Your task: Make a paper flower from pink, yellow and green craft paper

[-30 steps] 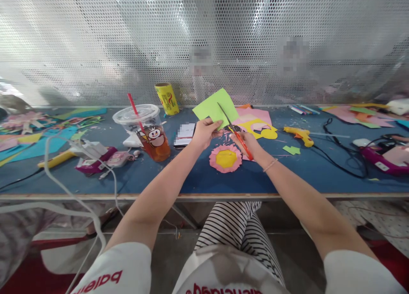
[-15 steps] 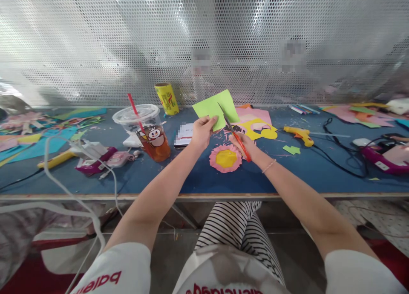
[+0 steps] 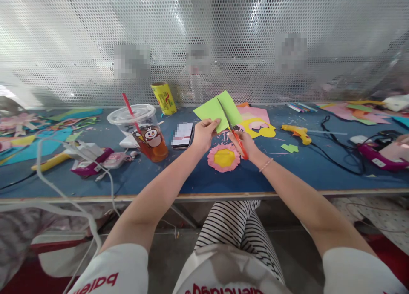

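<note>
My left hand (image 3: 206, 133) pinches the lower edge of a light green sheet of paper (image 3: 207, 109), held up above the table. In my right hand (image 3: 245, 145) is a pair of scissors (image 3: 237, 136) with orange-red handles. The dark blades lie across the green paper, pointing up and to the left; whether they are parted I cannot tell. Below my hands, a pink paper ring with a frilled edge and a yellow middle (image 3: 224, 158) lies flat on the blue table (image 3: 198, 181). Yellow and pink cut paper (image 3: 266, 131) lies just beyond my right hand.
A lidded drink cup (image 3: 150, 136) with a red straw and a phone (image 3: 182, 135) stand left of my hands. To the right lie a yellow glue gun (image 3: 297, 133) with a cord and green scraps (image 3: 289, 148). A yellow roll (image 3: 164, 99) stands by the perforated metal panel (image 3: 223, 38).
The scissors' blades have swung slightly on the green paper, and the sheet has tilted a little. Both hands keep their hold. The whole view has shifted slightly.
</note>
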### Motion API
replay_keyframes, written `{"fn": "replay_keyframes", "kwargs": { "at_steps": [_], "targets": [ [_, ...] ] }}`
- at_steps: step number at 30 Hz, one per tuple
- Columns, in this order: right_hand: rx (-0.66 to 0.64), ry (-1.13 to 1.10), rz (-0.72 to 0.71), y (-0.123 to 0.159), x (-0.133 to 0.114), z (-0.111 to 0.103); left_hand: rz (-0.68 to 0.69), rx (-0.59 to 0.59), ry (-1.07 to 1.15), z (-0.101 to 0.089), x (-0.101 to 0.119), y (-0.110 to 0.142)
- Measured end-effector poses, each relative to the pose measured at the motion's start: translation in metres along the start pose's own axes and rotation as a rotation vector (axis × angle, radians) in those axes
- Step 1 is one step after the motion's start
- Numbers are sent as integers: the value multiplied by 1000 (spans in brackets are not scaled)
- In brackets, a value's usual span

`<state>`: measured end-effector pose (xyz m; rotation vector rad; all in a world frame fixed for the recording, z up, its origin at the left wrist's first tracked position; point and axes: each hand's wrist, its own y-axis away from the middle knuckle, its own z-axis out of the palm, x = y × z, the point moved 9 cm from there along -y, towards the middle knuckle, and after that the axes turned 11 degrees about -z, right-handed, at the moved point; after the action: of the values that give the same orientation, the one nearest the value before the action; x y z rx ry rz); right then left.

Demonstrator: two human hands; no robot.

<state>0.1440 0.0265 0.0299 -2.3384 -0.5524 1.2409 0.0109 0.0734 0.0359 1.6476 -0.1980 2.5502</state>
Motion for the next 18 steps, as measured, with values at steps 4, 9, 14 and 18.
{"fn": "replay_keyframes", "kwargs": {
  "at_steps": [4,9,14,18],
  "targets": [
    [-21,-121,14,0,5,5,-1,-22,-24,1,0,-1],
    [-25,-276,-10,-2,12,12,-22,-84,-130,7,-7,-1],
    [10,-347,45,0,24,17,-27,-93,-188,10,-8,1],
    [11,-356,112,4,32,19,-48,-106,-194,11,-8,2]
  ]
}}
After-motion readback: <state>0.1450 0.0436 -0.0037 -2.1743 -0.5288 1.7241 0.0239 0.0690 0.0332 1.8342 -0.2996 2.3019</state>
